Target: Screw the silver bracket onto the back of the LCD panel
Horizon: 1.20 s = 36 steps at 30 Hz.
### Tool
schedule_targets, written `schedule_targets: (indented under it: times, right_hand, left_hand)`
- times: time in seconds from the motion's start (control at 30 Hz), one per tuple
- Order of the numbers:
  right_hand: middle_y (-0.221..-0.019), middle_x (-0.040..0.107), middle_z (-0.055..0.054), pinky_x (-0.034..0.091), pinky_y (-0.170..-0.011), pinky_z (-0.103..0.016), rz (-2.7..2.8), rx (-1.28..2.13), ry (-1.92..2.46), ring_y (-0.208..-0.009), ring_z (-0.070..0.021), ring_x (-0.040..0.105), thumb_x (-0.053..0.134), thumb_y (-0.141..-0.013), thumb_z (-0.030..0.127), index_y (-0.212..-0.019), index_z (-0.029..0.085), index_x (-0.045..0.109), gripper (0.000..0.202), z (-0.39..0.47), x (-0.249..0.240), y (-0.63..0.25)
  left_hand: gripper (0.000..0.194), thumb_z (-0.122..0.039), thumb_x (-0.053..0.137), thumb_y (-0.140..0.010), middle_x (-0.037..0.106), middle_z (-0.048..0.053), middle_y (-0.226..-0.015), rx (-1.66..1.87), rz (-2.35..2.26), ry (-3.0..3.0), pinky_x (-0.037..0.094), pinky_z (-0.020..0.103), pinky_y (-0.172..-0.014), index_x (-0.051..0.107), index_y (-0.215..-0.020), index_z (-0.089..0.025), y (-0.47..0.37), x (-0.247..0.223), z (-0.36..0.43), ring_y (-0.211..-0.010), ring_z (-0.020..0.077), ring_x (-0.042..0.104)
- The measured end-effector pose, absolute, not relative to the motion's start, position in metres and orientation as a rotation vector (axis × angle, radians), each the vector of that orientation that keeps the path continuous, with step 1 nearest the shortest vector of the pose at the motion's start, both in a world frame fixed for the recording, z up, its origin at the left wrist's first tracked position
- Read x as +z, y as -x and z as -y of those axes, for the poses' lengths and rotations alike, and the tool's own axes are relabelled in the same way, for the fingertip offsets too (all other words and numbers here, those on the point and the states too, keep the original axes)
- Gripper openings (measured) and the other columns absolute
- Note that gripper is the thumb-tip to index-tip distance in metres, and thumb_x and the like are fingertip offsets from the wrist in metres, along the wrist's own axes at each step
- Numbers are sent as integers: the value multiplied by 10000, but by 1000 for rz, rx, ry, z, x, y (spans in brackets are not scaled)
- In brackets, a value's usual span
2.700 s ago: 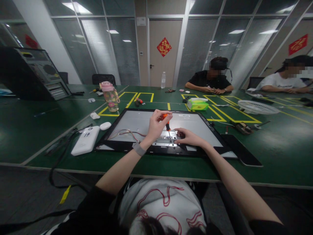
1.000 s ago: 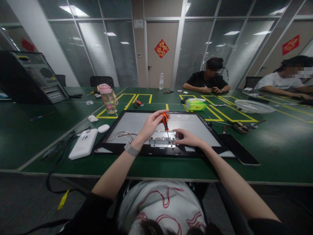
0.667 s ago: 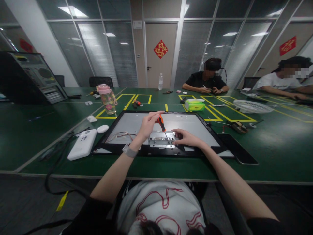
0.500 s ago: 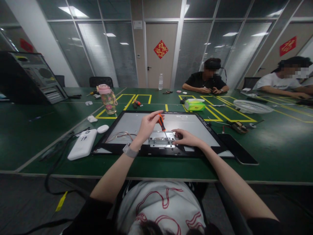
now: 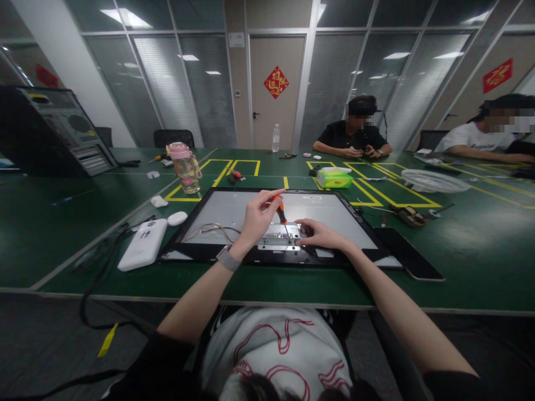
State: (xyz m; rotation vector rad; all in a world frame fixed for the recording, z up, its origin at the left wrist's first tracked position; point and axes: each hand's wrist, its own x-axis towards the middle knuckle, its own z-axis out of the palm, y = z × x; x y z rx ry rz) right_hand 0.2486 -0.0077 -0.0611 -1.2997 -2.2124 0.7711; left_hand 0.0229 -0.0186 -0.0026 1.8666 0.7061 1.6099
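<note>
A flat display panel (image 5: pixel 221 211) with a black frame lies on the green table in front of me. Near its lower middle is a metal bracket (image 5: pixel 273 247). My left hand (image 5: pixel 259 214) is closed on the handle of an orange and black screwdriver (image 5: pixel 281 214), which points down with its tip at the bracket. My right hand (image 5: pixel 320 234) rests at the bracket's right end, thumb and fingers around a small dark part (image 5: pixel 307 230); whether it grips that part is hard to see. Thin wires (image 5: pixel 213 227) lie on the panel's left side.
Left of the panel are a white box (image 5: pixel 144 245), a white oval case (image 5: pixel 177 218) and a pink-lidded bottle (image 5: pixel 184 170). A black phone-like slab (image 5: pixel 412 253) lies right, a green tissue pack (image 5: pixel 334 177) behind. Two people sit across at the right.
My left hand has shifted slightly on the screwdriver handle, its fingers more curled over the top. The right hand stays at the bracket. The whole view has moved a little.
</note>
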Motion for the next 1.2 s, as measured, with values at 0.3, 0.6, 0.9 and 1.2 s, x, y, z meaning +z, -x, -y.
schedule_targets:
  times: [0.3, 0.6, 0.9, 1.2]
  right_hand:
    - [-842, 563, -21, 452, -713, -304, 2202, 766, 1312, -772, -183, 538, 756, -670, 445, -1235, 143, 576, 666, 8, -61, -248]
    - [-861, 561, -30, 454, -730, -311, 2204, 765, 1317, -788, -190, 547, 751, -669, 454, -1252, 129, 563, 694, 9, -59, -247]
    - [-865, 543, -30, 454, -727, -310, 2193, 807, 1315, -794, -189, 537, 744, -677, 468, -1251, 128, 557, 693, 9, -60, -248]
    - [-855, 539, -27, 440, -721, -300, 2208, 792, 1308, -784, -184, 532, 739, -683, 460, -1255, 117, 551, 693, 8, -60, -248]
  left_hand:
    - [337, -200, 392, -937, 563, 53, -960, 1689, -761, -1907, 453, 306, -885, 699, -1068, -237, -24, -5, 22, -957, 153, 551]
    - [165, -267, 610, -852, 553, 44, -926, 1773, -860, -1805, 482, 246, -738, 701, -978, -210, -28, -7, 22, -850, 135, 566]
    - [266, -230, 448, -927, 619, 60, -991, 1767, -841, -1840, 460, 297, -858, 687, -1037, -195, -25, -7, 20, -976, 165, 573]
    - [198, -256, 515, -898, 578, 52, -914, 1762, -879, -1806, 476, 273, -793, 704, -920, -203, -26, -6, 21, -894, 151, 572]
